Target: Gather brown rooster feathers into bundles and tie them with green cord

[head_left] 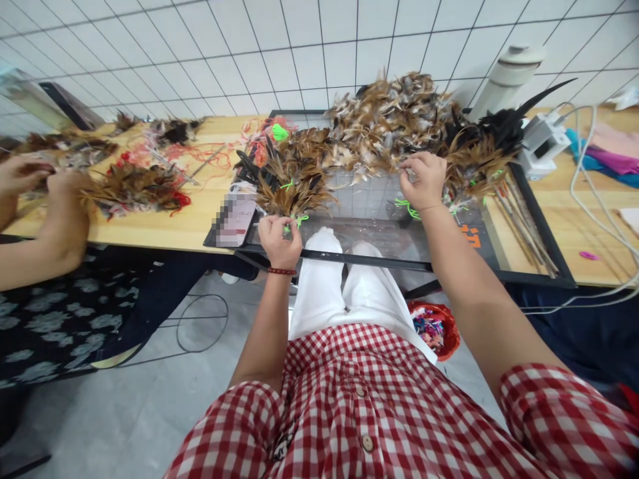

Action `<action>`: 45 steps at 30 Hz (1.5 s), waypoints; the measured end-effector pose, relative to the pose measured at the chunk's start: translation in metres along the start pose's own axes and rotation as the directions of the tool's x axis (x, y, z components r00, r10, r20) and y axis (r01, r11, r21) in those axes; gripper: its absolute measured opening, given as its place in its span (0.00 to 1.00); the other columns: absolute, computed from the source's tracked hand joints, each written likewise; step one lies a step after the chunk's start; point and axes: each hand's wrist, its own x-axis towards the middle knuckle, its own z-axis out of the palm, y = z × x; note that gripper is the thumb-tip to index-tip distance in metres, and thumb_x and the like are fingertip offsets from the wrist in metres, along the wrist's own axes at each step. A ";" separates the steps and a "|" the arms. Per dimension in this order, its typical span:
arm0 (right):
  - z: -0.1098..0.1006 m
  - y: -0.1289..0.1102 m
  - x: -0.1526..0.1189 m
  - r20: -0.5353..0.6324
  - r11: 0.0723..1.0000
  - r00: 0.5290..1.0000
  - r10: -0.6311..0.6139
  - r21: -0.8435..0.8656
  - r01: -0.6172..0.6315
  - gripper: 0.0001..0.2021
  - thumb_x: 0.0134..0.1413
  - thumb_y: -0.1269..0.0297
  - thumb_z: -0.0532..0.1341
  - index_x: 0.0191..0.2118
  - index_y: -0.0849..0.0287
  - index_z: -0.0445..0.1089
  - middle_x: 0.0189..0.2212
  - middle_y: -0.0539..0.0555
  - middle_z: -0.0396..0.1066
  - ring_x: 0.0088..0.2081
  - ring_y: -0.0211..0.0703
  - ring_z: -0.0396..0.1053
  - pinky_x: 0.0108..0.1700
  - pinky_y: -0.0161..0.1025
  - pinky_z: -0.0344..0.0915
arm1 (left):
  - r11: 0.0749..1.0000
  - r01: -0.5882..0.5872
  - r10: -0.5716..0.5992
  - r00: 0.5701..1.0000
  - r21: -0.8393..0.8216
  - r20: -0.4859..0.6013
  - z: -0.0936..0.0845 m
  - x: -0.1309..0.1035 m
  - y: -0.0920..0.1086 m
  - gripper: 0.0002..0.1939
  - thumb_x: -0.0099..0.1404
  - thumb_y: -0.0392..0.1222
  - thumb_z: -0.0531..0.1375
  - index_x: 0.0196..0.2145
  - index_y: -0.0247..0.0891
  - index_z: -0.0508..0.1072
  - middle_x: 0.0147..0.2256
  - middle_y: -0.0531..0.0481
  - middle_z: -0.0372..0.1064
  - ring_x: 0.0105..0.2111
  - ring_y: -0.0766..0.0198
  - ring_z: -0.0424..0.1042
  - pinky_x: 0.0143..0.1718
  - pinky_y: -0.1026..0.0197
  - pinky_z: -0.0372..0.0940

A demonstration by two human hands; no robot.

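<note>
My left hand (280, 245) is closed at the near edge of the dark-framed glass panel (359, 229), its fingers pinched on green string (301, 218). Just beyond it lies a bundle of brown feathers (294, 174) with green string on it. My right hand (423, 179) is raised over the glass, thumb and fingertips pinched together at the near edge of the large feather pile (394, 116); whatever they hold is too small to make out. Under my right wrist lies more green string (408, 209). Brown and black feathers (472, 166) lie right of that hand.
At left, another person's hands (64, 183) work beside a feather bundle (137, 186). A phone (238, 219) lies on the panel's left corner. White bottle (509, 80), charger (542, 146), cables and thin sticks (524, 223) are at right; a red basket (446, 329) sits below.
</note>
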 end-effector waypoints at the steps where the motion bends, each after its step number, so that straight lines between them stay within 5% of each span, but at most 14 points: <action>1: 0.002 0.000 0.001 0.004 1.000 1.000 0.001 0.005 -0.001 0.14 0.66 0.62 0.56 0.48 0.54 0.77 0.53 0.64 0.76 0.59 0.64 0.72 0.63 0.67 0.62 | 1.000 0.002 -0.002 1.000 0.001 -0.002 0.000 0.000 0.000 0.06 0.62 0.35 0.64 0.38 0.38 0.77 0.39 0.44 0.66 0.44 0.54 0.69 0.54 0.51 0.65; 7: 0.003 0.007 0.029 -0.079 0.926 0.980 0.180 0.349 -0.142 0.14 0.70 0.53 0.57 0.46 0.53 0.77 0.45 0.59 0.77 0.51 0.54 0.75 0.54 0.54 0.72 | 1.000 0.011 -0.010 0.999 -0.014 0.041 0.002 0.002 -0.002 0.07 0.63 0.36 0.64 0.41 0.38 0.78 0.41 0.43 0.65 0.46 0.52 0.69 0.56 0.49 0.64; 11: -0.025 0.019 0.048 0.029 0.788 0.949 0.313 0.550 -0.276 0.05 0.58 0.63 0.65 0.37 0.57 0.77 0.35 0.54 0.79 0.37 0.43 0.72 0.44 0.46 0.72 | 0.996 -0.058 0.058 0.998 -0.062 0.009 -0.003 -0.002 -0.001 0.08 0.64 0.38 0.64 0.41 0.37 0.79 0.40 0.43 0.65 0.44 0.53 0.68 0.53 0.50 0.65; 14: -0.049 0.027 0.042 0.247 0.852 0.958 0.148 0.460 -0.251 0.05 0.50 0.64 0.70 0.34 0.57 0.79 0.29 0.51 0.77 0.33 0.43 0.71 0.41 0.46 0.71 | 0.986 -0.130 0.129 0.991 -0.106 -0.019 -0.010 -0.004 0.016 0.07 0.66 0.41 0.63 0.41 0.38 0.79 0.39 0.43 0.66 0.43 0.54 0.68 0.51 0.49 0.65; 17: -0.058 0.027 0.022 0.423 0.949 0.905 -0.044 0.302 -0.095 0.09 0.49 0.62 0.71 0.38 0.56 0.82 0.33 0.53 0.81 0.36 0.48 0.75 0.44 0.47 0.71 | 0.967 -0.202 0.217 0.973 -0.159 0.084 -0.009 0.003 0.050 0.07 0.67 0.42 0.63 0.41 0.41 0.79 0.41 0.43 0.70 0.45 0.53 0.70 0.53 0.48 0.64; 21: -0.061 0.026 -0.007 0.504 0.972 0.832 -0.231 0.078 0.222 0.15 0.56 0.60 0.67 0.48 0.55 0.82 0.50 0.60 0.82 0.51 0.57 0.76 0.52 0.51 0.67 | 0.923 -0.245 0.359 0.823 -0.296 0.441 0.018 0.035 0.093 0.08 0.66 0.42 0.64 0.42 0.41 0.80 0.45 0.41 0.77 0.49 0.50 0.73 0.56 0.46 0.66; 25: -0.082 0.037 -0.025 0.608 0.942 0.777 -0.165 -0.137 0.307 0.11 0.61 0.64 0.62 0.43 0.56 0.82 0.44 0.60 0.83 0.47 0.56 0.78 0.43 0.47 0.60 | 0.919 0.008 0.254 0.753 -0.394 0.608 0.061 0.055 0.113 0.08 0.63 0.33 0.63 0.39 0.40 0.81 0.40 0.45 0.80 0.40 0.56 0.77 0.47 0.53 0.72; 27: -0.091 0.036 -0.021 0.616 0.937 0.772 -0.159 -0.153 0.315 0.09 0.59 0.66 0.63 0.40 0.56 0.82 0.41 0.59 0.83 0.46 0.56 0.78 0.42 0.47 0.57 | 0.836 0.199 0.218 0.735 -0.512 0.642 0.078 0.052 0.123 0.09 0.63 0.29 0.61 0.36 0.39 0.80 0.35 0.48 0.80 0.33 0.63 0.76 0.40 0.59 0.72; 29: -0.088 0.023 -0.008 0.570 0.946 0.799 -0.191 -0.110 0.305 0.11 0.61 0.65 0.62 0.44 0.55 0.82 0.45 0.59 0.83 0.48 0.56 0.77 0.43 0.47 0.58 | 0.750 0.282 0.212 0.755 -0.599 0.621 0.088 0.042 0.138 0.09 0.64 0.29 0.61 0.36 0.39 0.80 0.34 0.49 0.80 0.31 0.66 0.75 0.38 0.62 0.72; 31: -0.069 -0.002 0.014 0.539 0.943 0.801 -0.258 -0.038 0.329 0.14 0.65 0.64 0.61 0.50 0.55 0.81 0.52 0.60 0.82 0.52 0.57 0.76 0.48 0.48 0.59 | 0.700 0.219 0.220 0.840 -0.680 0.497 0.094 0.032 0.154 0.09 0.66 0.31 0.61 0.36 0.40 0.80 0.37 0.48 0.81 0.33 0.66 0.76 0.40 0.62 0.72; 35: -0.001 -0.058 0.067 0.610 0.899 0.683 -0.401 0.119 0.422 0.19 0.69 0.64 0.59 0.61 0.57 0.77 0.67 0.65 0.72 0.67 0.63 0.66 0.60 0.53 0.58 | 0.626 0.273 0.091 0.905 -0.731 0.417 0.111 0.032 0.165 0.09 0.66 0.31 0.61 0.40 0.39 0.80 0.39 0.45 0.80 0.38 0.64 0.78 0.44 0.61 0.75; 37: 0.033 -0.078 0.091 0.629 0.898 0.668 -0.398 0.118 0.424 0.22 0.69 0.66 0.57 0.64 0.60 0.74 0.71 0.67 0.68 0.70 0.65 0.62 0.62 0.56 0.57 | 0.575 0.479 -0.136 0.855 -0.663 0.500 0.127 0.047 0.153 0.13 0.60 0.26 0.63 0.40 0.39 0.79 0.40 0.46 0.80 0.40 0.64 0.79 0.47 0.60 0.76; 39: 0.060 -0.091 0.112 0.617 0.919 0.703 -0.354 0.093 0.382 0.25 0.67 0.67 0.57 0.67 0.63 0.70 0.71 0.70 0.66 0.70 0.66 0.61 0.64 0.56 0.56 | 0.463 0.662 -0.351 0.747 -0.589 0.564 0.145 0.069 0.136 0.15 0.59 0.23 0.61 0.41 0.38 0.77 0.42 0.46 0.81 0.42 0.64 0.80 0.52 0.57 0.77; 45: 0.091 -0.101 0.142 0.638 0.939 0.722 -0.266 0.004 0.343 0.23 0.65 0.68 0.55 0.62 0.66 0.73 0.63 0.72 0.74 0.65 0.68 0.67 0.62 0.59 0.55 | 0.234 0.848 -0.716 0.481 -0.476 0.506 0.170 0.120 0.096 0.27 0.62 0.20 0.59 0.57 0.35 0.72 0.62 0.36 0.75 0.64 0.57 0.75 0.65 0.56 0.72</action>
